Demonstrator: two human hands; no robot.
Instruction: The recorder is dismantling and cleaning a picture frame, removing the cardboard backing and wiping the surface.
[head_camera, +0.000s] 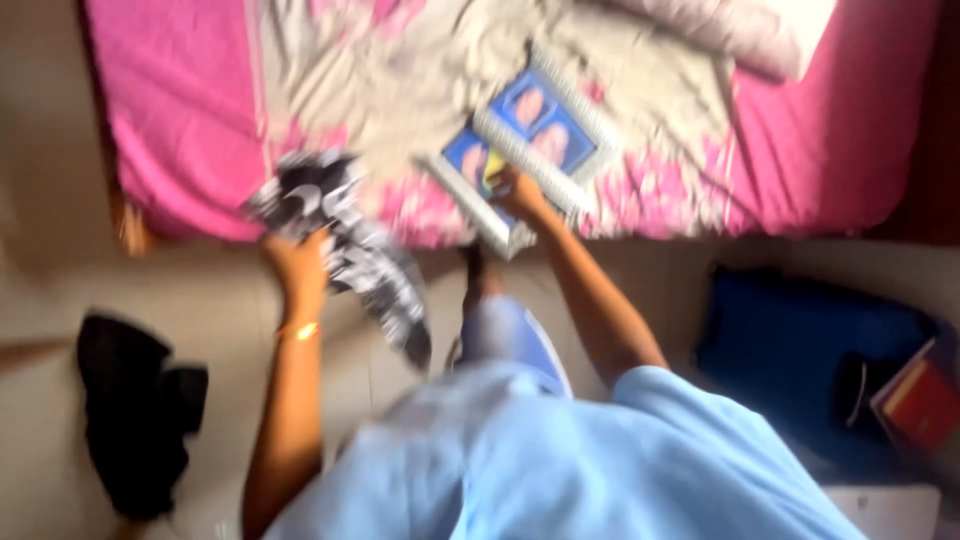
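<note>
My left hand (296, 262) grips a black-and-white patterned cloth (345, 240) that hangs down over the edge of the bed. My right hand (520, 192) holds the lower edge of a silver-framed picture frame (525, 140) with blue photos, lying tilted on the bed. A crumpled beige sheet (420, 70) with pink flowers lies under the frame. The view is blurred by motion.
The bed has a bright pink cover (180, 110) and a pale pillow (740, 30) at the far right. A black garment (135, 410) lies on the tiled floor at left. A blue bag (790, 350) and a red-orange book (920, 400) sit at right.
</note>
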